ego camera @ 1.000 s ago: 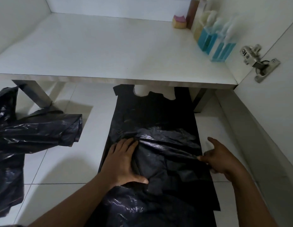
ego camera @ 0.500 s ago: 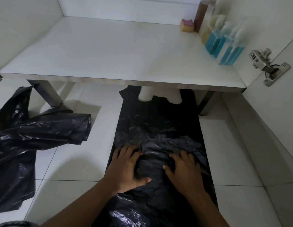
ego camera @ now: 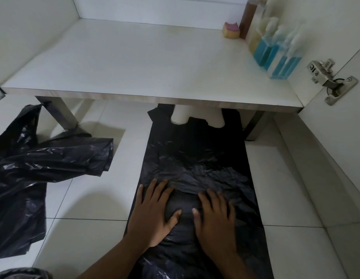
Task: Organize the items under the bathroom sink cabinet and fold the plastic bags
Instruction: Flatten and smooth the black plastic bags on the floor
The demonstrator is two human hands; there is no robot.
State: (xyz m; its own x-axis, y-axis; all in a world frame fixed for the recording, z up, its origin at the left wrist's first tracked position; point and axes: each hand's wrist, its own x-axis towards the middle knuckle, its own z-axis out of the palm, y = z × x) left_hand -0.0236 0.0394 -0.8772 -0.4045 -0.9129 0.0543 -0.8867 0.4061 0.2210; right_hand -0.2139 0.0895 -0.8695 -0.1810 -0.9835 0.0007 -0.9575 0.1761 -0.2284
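A: Lower centre: where is the bag, and what do the hands do?

B: It lies flat on the floor tiles, handles under the shelf. Left hand and right hand rest on it side by side, fingers spread flat, gripping nothing.

A: Good technique?

B: Probably: press air toward the handles, square the edges, then fold. More bags wait at left.

no legible text, hinge stamp unreadable
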